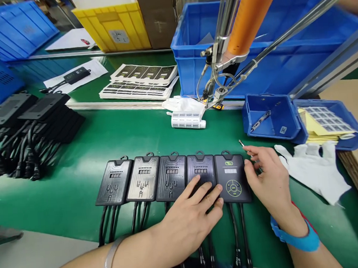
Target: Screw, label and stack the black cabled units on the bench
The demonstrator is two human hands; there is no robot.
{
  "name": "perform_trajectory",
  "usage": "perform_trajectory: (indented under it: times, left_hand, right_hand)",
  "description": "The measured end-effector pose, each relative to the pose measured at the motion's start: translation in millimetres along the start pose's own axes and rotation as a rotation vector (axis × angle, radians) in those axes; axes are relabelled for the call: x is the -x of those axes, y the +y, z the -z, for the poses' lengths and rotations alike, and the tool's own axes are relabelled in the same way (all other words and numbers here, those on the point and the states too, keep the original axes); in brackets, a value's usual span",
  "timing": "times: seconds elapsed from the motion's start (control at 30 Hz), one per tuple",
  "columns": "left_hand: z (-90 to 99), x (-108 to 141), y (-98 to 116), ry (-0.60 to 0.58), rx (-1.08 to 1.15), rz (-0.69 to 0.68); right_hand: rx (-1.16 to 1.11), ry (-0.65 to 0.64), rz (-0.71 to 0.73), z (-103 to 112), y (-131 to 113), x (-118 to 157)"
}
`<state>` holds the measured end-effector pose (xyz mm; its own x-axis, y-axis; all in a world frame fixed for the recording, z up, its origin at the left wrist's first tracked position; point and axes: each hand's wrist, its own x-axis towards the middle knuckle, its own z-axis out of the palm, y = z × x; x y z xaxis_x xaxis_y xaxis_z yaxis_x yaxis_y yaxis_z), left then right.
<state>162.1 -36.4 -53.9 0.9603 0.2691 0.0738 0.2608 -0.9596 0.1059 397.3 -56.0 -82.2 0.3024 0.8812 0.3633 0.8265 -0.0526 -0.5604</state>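
Observation:
Several black controller boxes stand side by side on the green table, cables toward me. The rightmost box (232, 175) bears a printed face panel with a round button pattern. Left of it, a box (200, 165) shows a bare front with a digit display, as do the others, such as the leftmost box (115, 182). My left hand (192, 210) lies with fingers spread over the lower part of the second box from the right, fingertips reaching the rightmost one. At the rightmost box's right edge, my right hand (266, 177) pinches a thin metal tool (241, 143).
Stacked black boxes with cables (31, 120) sit at the left. Behind are printed panel sheets (144, 77), a label roll (188, 120), and a large blue crate (190, 72) under an orange tool (250, 14). Small blue bins (272, 131) and a white glove (319, 173) lie right.

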Motion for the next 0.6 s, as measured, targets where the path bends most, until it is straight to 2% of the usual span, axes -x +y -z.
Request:
perform_trajectory:
  times: [0.13, 0.2, 0.27, 0.37, 0.43, 0.5, 0.57, 0.6]
  left_hand:
    - [-1.6, -3.6, -3.7, 0.037, -0.027, -0.047]
    - [-2.3, -4.2, -5.1, 0.065, -0.029, -0.044]
    - [-1.9, -5.0, -6.2, 0.073, -0.031, -0.043]
    - [2.1, -7.5, -7.1, 0.031, -0.015, -0.058]
    - [8.1, -9.9, -7.1, -0.016, 0.017, -0.066]
    - [16.8, -12.0, -8.5, -0.071, 0.077, -0.044]
    - [26.5, -13.4, -14.5, -0.117, 0.202, -0.032]
    - [31.0, -14.1, -21.0, -0.13, 0.285, -0.039]
  right_hand:
    - [0.06, -0.362, 0.267, 2.0, -5.8, 16.7]
    - [0.143, -0.464, 0.355, 2.7, -12.6, 33.1]
    - [0.188, -0.486, 0.402, 7.5, -20.9, 51.2]
    - [0.156, -0.51, 0.446, 26.3, -32.0, 73.9]
    - [0.048, -0.567, 0.441, 43.5, -36.3, 84.3]
    - [-0.112, -0.609, 0.376, 57.8, -36.8, 92.6]
    - [-0.21, -0.534, 0.26, 63.2, -33.4, 100.7]
    - [-0.213, -0.432, 0.193, 61.6, -30.4, 104.2]
